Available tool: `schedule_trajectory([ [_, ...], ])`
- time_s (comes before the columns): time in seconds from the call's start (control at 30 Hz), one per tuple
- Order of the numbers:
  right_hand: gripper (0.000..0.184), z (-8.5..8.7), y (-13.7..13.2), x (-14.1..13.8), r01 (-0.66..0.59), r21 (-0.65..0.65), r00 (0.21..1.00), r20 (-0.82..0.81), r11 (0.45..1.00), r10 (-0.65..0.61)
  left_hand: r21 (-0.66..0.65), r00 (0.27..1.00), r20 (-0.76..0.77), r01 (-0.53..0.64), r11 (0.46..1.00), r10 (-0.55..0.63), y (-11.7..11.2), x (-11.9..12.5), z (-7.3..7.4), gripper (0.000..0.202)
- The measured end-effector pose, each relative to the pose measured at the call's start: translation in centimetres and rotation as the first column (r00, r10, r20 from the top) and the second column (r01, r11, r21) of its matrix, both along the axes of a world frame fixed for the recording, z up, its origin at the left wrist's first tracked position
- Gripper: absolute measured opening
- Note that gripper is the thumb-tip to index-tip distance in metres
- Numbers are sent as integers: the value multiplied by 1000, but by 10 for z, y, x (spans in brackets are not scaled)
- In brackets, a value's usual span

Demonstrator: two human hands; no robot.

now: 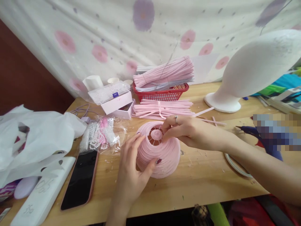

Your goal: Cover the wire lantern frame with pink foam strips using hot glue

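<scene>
A round pink form (pixel 162 166) wound from fuzzy pipe cleaners stands on the wooden table. Its top has a round opening, where thin wires spread out from a small pink coil (pixel 156 135) at the centre. My left hand (pixel 134 169) is wrapped against its left side, thumb on the front and fingers near the rim. At the right edge of the opening, the fingers of my right hand (pixel 181 130) are pinched on the rim; the fingertips are partly hidden. Just behind lies a tied bundle of pink pipe cleaners (pixel 150 108), with a few loose ones beside it.
A red basket (pixel 162 94) holds more pipe cleaners at the back. Small boxes (pixel 117 102), bagged pearl strings (pixel 103 135), a phone (pixel 80 180) and a white plastic bag (pixel 42 135) lie left. To the right are a white foam stand (pixel 246 72), a blue glue gun (pixel 265 138) and a hoop (pixel 235 164).
</scene>
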State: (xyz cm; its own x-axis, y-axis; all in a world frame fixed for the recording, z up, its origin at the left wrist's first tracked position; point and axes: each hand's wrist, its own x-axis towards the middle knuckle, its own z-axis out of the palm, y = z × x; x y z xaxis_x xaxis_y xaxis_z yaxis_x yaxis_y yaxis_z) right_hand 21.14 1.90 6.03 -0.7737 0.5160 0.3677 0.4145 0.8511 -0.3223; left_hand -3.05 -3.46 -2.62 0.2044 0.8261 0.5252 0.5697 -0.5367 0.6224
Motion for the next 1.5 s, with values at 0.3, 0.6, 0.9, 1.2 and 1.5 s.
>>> schedule_trajectory([
  [0.3, 37, -13, 0, -4, 23, -47, 993, -114, 999, -28, -32, 1000, 22, 3, 999, -2, 1, -4, -1, 50],
  [0.6, 37, -24, 1, -2, 15, -56, 979, -204, 998, -26, -16, 999, -45, 15, 1000, -16, 4, -5, 4, 46],
  [0.9, 33, -32, 2, -2, 14, -31, 965, -261, 999, -22, -52, 999, -25, -22, 998, 21, 1, -4, 2, 48],
  [1.2, 36, -38, 1, -2, 28, -41, 956, -291, 999, -39, -73, 999, -30, -14, 997, 12, 2, -3, 5, 55],
  [1.5, 36, -46, 3, -4, 37, -62, 945, -323, 997, -55, 51, 990, -140, -1, 999, 8, 7, -3, 7, 50],
])
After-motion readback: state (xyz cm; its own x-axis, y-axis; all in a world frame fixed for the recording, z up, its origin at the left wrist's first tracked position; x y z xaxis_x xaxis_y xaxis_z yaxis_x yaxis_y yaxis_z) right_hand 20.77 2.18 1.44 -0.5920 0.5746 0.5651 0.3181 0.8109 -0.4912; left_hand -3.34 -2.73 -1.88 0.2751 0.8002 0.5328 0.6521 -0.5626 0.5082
